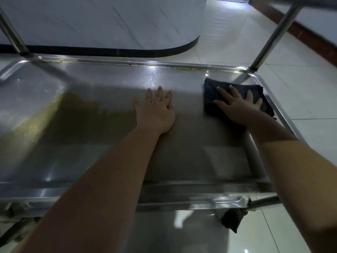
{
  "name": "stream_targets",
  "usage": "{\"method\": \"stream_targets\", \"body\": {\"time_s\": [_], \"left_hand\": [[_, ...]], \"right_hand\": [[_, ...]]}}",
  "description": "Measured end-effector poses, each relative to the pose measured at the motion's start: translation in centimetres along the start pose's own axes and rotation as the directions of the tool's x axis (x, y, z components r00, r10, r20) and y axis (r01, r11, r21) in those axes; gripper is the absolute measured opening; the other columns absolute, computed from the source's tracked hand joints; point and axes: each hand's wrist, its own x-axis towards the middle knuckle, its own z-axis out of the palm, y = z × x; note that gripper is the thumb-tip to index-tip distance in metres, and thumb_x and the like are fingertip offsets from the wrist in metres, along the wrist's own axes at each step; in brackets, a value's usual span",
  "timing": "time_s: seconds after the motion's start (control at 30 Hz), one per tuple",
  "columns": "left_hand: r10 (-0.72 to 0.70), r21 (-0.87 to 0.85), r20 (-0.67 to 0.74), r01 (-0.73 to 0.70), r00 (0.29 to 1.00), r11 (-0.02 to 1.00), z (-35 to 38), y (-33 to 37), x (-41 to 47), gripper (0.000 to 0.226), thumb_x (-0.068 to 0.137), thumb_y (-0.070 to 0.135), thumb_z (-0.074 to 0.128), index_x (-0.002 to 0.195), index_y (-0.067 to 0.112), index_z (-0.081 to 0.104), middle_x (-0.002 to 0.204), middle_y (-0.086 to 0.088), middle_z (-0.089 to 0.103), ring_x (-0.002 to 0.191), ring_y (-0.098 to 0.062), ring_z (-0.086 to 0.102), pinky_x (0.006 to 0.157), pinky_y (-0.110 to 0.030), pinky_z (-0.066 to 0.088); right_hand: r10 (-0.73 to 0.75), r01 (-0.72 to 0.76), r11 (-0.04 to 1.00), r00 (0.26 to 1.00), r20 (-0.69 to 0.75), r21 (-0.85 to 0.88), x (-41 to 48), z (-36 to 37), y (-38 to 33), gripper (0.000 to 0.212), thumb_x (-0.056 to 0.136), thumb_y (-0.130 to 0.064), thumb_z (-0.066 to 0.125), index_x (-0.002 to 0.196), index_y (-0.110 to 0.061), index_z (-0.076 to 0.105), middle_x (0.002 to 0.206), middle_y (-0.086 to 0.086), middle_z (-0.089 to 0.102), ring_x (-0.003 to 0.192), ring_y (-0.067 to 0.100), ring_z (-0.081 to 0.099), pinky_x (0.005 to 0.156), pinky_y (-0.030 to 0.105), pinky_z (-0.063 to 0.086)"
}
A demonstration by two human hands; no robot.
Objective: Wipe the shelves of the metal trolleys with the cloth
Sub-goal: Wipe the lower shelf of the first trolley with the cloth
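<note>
A steel trolley shelf (113,128) stands on pale floor tiles (237,42). At centre, the left hand (156,110) rests flat, fingers spread. Right of centre, the right hand (237,105) presses a dark cloth (215,92), fingers straight.

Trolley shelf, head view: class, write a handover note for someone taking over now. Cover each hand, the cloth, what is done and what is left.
Left hand: flat on the middle of the shelf, holding nothing.
Right hand: fingers spread, pressing the dark cloth onto the shelf near its far right corner.
Done: wiping is at the right end; how much is clean cannot be told.
Left: yellowish grime along the far rim, a yellowish patch at the left end, then the lower shelf.
</note>
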Motion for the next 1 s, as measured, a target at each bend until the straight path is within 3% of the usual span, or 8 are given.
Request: {"method": "stream_targets", "body": {"time_s": [0.13,0.3,0.4,0.5,0.7,0.87,1.0], "left_hand": [[0.006,-0.004,-0.006,-0.006,1.000,1.000,-0.1,-0.2,0.2,0.054,0.105,0.048,0.012,0.158,0.040,0.003,0.166,0.006,-0.009,0.153,-0.027,-0.007,0.115,-0.065,-0.005],[-0.020,0.013,-0.019,0.020,1.000,1.000,-0.1,0.0,0.4,0.055,0.104,0.048,0.012,0.157,0.041,0.004,0.166,0.007,-0.008,0.153,-0.026,-0.007,0.117,-0.065,-0.003],[-0.022,0.024,-0.027,0.023,0.999,0.999,0.0,0.1,0.6,0.055,0.104,0.049,0.012,0.157,0.041,0.004,0.166,0.007,-0.008,0.153,-0.025,-0.006,0.116,-0.065,-0.005],[-0.012,0.029,-0.027,0.013,1.000,1.000,0.0,0.2,0.6,0.055,0.104,0.050,0.011,0.157,0.040,0.002,0.166,0.007,-0.009,0.153,-0.026,-0.007,0.116,-0.064,-0.006],[-0.019,0.042,-0.029,0.020,0.999,0.999,0.2,0.4,0.9,0.055,0.104,0.049,0.013,0.157,0.040,0.003,0.166,0.008,-0.008,0.153,-0.026,-0.006,0.116,-0.066,-0.004],[-0.017,0.035,-0.043,0.019,0.999,0.999,0.3,0.7,0.8,0.055,0.104,0.049,0.014,0.158,0.040,0.005,0.167,0.007,-0.007,0.153,-0.025,-0.005,0.116,-0.065,-0.005],[-0.020,-0.002,-0.037,0.020,0.999,1.000,0.1,0.7,0.7,0.055,0.104,0.048,0.014,0.158,0.040,0.006,0.167,0.007,-0.006,0.153,-0.025,-0.006,0.115,-0.064,-0.005]], "right_hand": [[-0.075,0.076,0.997,0.995,0.070,-0.018,-8.6,2.1,1.0,0.061,0.088,-0.079,0.019,0.139,-0.069,-0.013,0.161,-0.021,-0.018,0.148,0.037,-0.019,0.115,0.065,-0.010],[-0.110,0.113,0.993,0.980,0.163,-0.011,-16.7,2.9,2.2,0.071,0.062,-0.090,0.002,0.127,-0.076,-0.025,0.148,-0.029,-0.034,0.145,0.029,-0.030,0.115,0.057,-0.017],[-0.057,0.060,0.998,0.993,0.099,-0.026,-12.3,2.3,3.0,0.066,0.071,-0.091,0.013,0.128,-0.079,-0.018,0.155,-0.028,-0.025,0.148,0.032,-0.021,0.116,0.062,-0.012],[0.027,-0.026,0.998,1.000,0.012,-0.052,-4.1,0.8,3.3,0.064,0.086,-0.081,0.019,0.142,-0.067,-0.010,0.163,-0.018,-0.012,0.149,0.038,-0.012,0.114,0.069,-0.006],[0.083,-0.083,0.997,0.997,-0.006,0.003,5.2,-1.7,2.6,0.066,0.090,-0.079,0.021,0.150,-0.057,0.004,0.166,-0.010,-0.004,0.149,0.043,-0.008,0.112,0.071,-0.008],[0.063,-0.063,0.998,0.998,-0.010,-0.001,3.4,-1.2,3.7,0.062,0.094,-0.074,0.021,0.150,-0.057,0.002,0.166,-0.010,-0.004,0.149,0.041,-0.008,0.113,0.069,-0.007],[0.025,-0.025,1.000,1.000,0.001,-0.014,-3.8,0.2,5.9,0.059,0.094,-0.073,0.021,0.146,-0.063,-0.004,0.165,-0.014,-0.007,0.150,0.038,-0.010,0.116,0.065,-0.008]]}}
